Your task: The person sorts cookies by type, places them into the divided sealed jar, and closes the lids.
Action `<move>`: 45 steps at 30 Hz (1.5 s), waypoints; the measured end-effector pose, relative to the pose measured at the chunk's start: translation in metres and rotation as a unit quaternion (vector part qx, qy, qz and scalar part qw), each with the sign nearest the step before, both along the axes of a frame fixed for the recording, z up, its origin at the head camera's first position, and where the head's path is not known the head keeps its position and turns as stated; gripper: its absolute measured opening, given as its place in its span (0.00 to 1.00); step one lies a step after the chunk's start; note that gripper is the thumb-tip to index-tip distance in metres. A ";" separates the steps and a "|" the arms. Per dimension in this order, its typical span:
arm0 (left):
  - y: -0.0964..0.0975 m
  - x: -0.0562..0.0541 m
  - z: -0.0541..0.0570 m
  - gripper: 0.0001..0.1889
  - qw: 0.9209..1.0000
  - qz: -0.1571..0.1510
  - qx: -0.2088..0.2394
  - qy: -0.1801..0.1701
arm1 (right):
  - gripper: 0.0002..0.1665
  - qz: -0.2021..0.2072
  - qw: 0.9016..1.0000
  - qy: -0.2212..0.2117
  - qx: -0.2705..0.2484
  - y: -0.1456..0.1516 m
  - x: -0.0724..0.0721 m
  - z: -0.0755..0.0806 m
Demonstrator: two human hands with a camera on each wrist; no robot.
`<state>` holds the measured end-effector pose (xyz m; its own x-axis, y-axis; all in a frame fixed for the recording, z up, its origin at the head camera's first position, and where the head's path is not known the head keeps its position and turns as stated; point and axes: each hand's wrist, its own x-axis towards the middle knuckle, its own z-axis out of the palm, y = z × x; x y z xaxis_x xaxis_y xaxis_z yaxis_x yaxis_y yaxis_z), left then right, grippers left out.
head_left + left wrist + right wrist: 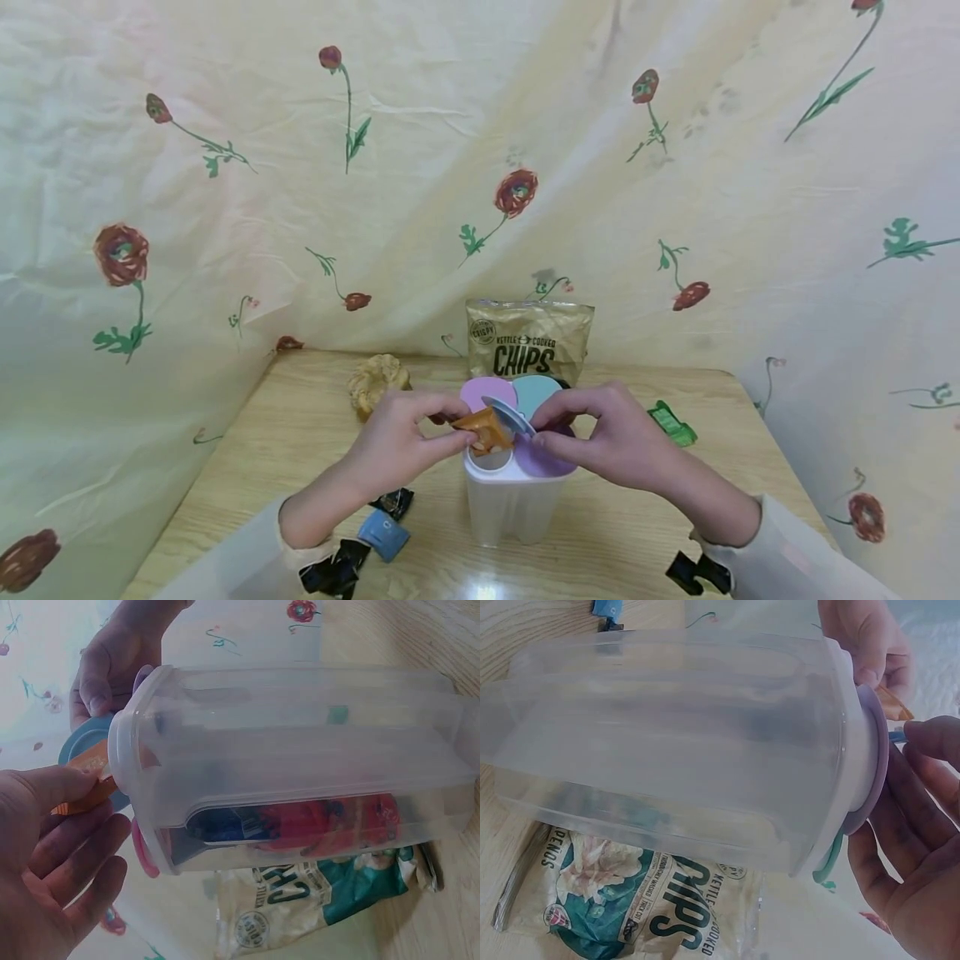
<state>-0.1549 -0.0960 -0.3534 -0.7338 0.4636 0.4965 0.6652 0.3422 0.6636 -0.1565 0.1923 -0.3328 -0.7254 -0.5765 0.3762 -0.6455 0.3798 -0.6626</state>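
Observation:
A tall clear container (517, 508) with several round lids stands upright on the table. My left hand (401, 433) pinches a small orange packet (487, 432) between thumb and fingers, right at the uncovered round opening at the front left. With my right hand (611, 429) I pinch a blue lid (510, 412), tilted up beside that opening. The other lids, purple (542, 454), pink (487, 392) and teal (534, 392), lie flat on the top. Through the wall in the left wrist view, red packets (330, 825) and a dark blue one show inside one compartment.
A chips bag (528, 337) stands behind the container. A tan ring-shaped item (377, 383) lies at the back left, a green packet (672, 423) at the right. Blue (384, 535) and black (393, 502) packets lie front left. A flowered cloth (420, 208) hangs behind the table.

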 end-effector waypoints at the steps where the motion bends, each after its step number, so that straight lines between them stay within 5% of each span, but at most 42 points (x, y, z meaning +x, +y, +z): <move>1: 0.000 0.000 0.000 0.08 1.000 -0.001 -0.003 0.001 | 0.11 0.000 1.000 0.001 0.001 0.000 0.000 0.000; 22: 0.014 0.006 0.009 0.10 0.990 0.020 -0.136 0.044 | 0.11 0.018 1.000 0.012 -0.012 0.001 -0.001 -0.001; 39: 0.016 0.009 0.006 0.06 0.979 0.040 -0.198 -0.026 | 0.11 0.016 1.000 0.003 -0.008 0.002 0.000 0.000; 45: 0.016 0.008 0.010 0.07 0.976 0.032 -0.200 -0.080 | 0.11 0.019 1.000 0.002 -0.003 0.002 0.000 0.000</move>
